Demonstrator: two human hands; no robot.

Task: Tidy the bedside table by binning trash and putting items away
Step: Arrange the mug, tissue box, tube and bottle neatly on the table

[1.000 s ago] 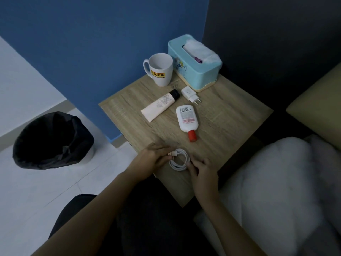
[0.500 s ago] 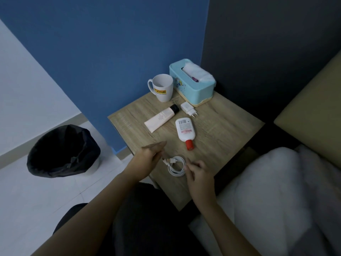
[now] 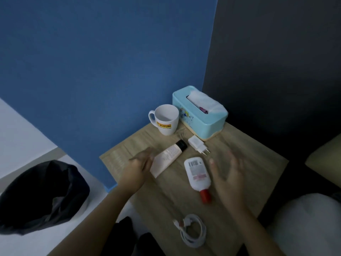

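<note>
Both hands open, L hand (image 3: 137, 168) beside tube (image 3: 168, 157)

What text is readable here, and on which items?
"JOTUN": black letters on a yellow band, on the white mug.
Bottle with the red cap: barcode and label print, too small to read.
Cream tube: fine print, blurred, unreadable.
Tissue box: cartoon pictures only, no legible words.
Charger plug and coiled cable: no text visible.
</note>
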